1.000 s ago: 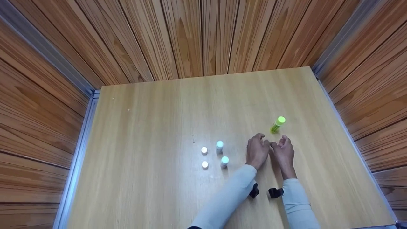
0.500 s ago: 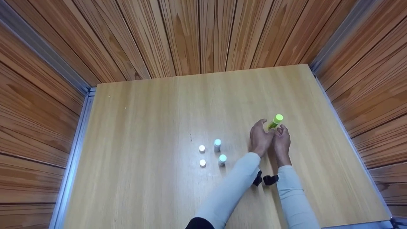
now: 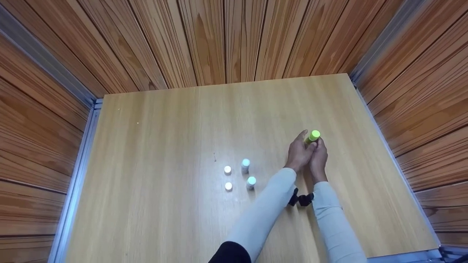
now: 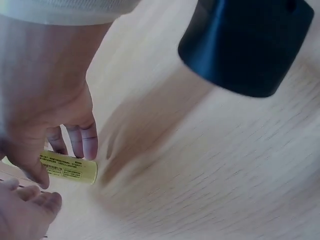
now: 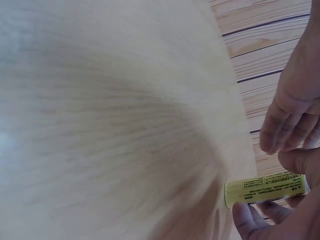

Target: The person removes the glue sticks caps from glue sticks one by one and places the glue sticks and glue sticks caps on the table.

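Note:
A lime-green glue stick (image 3: pixel 312 137) with printed label stands upright toward the right of the table, both hands around it. In the right wrist view, my right hand (image 5: pixel 282 220) grips the glue stick's label (image 5: pixel 262 189) with thumb and fingers on either side. The left wrist view also shows this right hand (image 4: pixel 50 115) holding the tube (image 4: pixel 72 169), its lower end at the table. My left hand (image 3: pixel 299 153) is close beside it, fingers loosely bent. In the left wrist view those left fingers (image 4: pixel 42 202) look just apart from the tube.
Left of the arms stand two white tubes with pale blue tops (image 3: pixel 245 166) and two small white round pieces (image 3: pixel 227 170). Wood-plank walls (image 3: pixel 219 40) enclose the wooden table (image 3: pixel 157 153). A black wrist camera (image 4: pixel 245 45) is on each arm.
Both hands have moved forward and closed in around the glue stick, which stood free before; the right hand now grips it. The view has shifted slightly. The white tubes stay where they were.

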`<state>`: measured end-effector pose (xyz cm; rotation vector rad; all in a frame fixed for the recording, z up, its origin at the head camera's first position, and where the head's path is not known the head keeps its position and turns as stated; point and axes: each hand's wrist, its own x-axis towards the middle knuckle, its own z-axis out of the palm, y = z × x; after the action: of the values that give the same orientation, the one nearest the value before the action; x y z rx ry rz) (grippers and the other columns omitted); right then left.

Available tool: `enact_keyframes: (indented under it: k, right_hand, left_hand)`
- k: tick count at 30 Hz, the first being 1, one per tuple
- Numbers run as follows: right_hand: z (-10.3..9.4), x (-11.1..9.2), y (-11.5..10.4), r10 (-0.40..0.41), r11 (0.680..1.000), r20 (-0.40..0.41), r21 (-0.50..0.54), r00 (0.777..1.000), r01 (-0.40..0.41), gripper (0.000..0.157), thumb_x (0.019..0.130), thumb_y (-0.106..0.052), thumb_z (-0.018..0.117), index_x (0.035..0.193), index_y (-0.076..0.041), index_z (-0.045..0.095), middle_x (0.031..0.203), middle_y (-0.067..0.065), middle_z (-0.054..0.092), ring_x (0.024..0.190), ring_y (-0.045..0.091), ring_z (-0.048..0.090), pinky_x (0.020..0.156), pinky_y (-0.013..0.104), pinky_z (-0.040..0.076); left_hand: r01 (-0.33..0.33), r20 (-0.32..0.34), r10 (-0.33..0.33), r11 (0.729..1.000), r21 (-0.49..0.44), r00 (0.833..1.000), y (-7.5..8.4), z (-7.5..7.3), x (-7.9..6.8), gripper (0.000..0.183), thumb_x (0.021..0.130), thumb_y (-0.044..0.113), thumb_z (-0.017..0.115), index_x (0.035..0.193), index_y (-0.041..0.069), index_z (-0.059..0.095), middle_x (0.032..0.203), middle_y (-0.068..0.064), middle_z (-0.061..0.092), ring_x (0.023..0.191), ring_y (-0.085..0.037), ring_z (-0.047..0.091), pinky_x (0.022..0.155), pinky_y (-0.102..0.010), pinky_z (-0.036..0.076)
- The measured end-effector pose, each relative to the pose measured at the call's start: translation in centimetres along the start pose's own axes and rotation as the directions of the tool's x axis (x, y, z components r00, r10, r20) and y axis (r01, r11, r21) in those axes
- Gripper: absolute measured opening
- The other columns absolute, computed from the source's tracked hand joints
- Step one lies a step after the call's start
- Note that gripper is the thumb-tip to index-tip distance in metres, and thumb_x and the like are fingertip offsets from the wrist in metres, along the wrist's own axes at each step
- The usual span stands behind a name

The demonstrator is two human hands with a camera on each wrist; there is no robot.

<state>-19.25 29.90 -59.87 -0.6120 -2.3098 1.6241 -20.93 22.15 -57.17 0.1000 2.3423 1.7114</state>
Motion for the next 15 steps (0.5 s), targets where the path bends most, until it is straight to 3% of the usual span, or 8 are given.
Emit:
enact_keyframes:
  k: [3, 7, 11, 15]
  right_hand:
    - [0.1, 0.3, 0.2, -0.054, 0.997, -0.043, -0.053, 0.998, 0.052, 0.034, 0.100, -0.005, 0.045, 0.132, 0.008, 0.049, 0.131, 0.025, 0.054, 0.125, 0.035, 0.049, 0.105, 0.041, 0.037]
    - [0.3, 0.1, 0.5, -0.125, 0.985, -0.074, -0.131, 0.989, 0.114, 0.032, 0.095, 0.002, 0.051, 0.126, 0.009, 0.055, 0.123, 0.027, 0.059, 0.115, 0.038, 0.056, 0.098, 0.045, 0.044]
    - [0.3, -0.6, 0.8, -0.172, 0.971, -0.066, -0.182, 0.983, 0.158, 0.031, 0.096, 0.003, 0.050, 0.125, 0.009, 0.057, 0.121, 0.026, 0.061, 0.111, 0.038, 0.059, 0.093, 0.046, 0.047]
    - [0.4, -1.3, 0.9, -0.216, 0.957, -0.068, -0.215, 0.974, 0.197, 0.031, 0.093, 0.003, 0.054, 0.123, 0.008, 0.059, 0.117, 0.024, 0.063, 0.103, 0.037, 0.062, 0.086, 0.046, 0.051]
  left_hand:
    - [0.001, 0.002, -0.001, 0.999, -0.033, 1.000, 0.1, 0.0, 0.2, 0.049, 0.095, 0.018, 0.060, 0.142, 0.011, 0.046, 0.140, -0.001, 0.053, 0.128, -0.012, 0.047, 0.104, -0.020, 0.034]
    - [0.008, -0.051, -0.010, 0.999, -0.039, 0.999, 0.1, -0.1, -0.1, 0.041, 0.095, 0.013, 0.060, 0.135, 0.009, 0.054, 0.130, -0.002, 0.060, 0.120, -0.011, 0.054, 0.098, -0.019, 0.039]
    - [0.003, -0.118, -0.005, 1.000, -0.025, 0.993, -0.1, -0.1, -0.6, 0.034, 0.091, 0.010, 0.064, 0.125, 0.009, 0.062, 0.116, -0.001, 0.067, 0.102, -0.008, 0.061, 0.088, -0.018, 0.045]
    - [0.012, -0.159, -0.018, 0.999, -0.040, 0.987, -0.2, -0.1, -0.9, 0.031, 0.089, 0.010, 0.068, 0.120, 0.011, 0.064, 0.108, 0.003, 0.068, 0.088, -0.002, 0.060, 0.080, -0.017, 0.046]
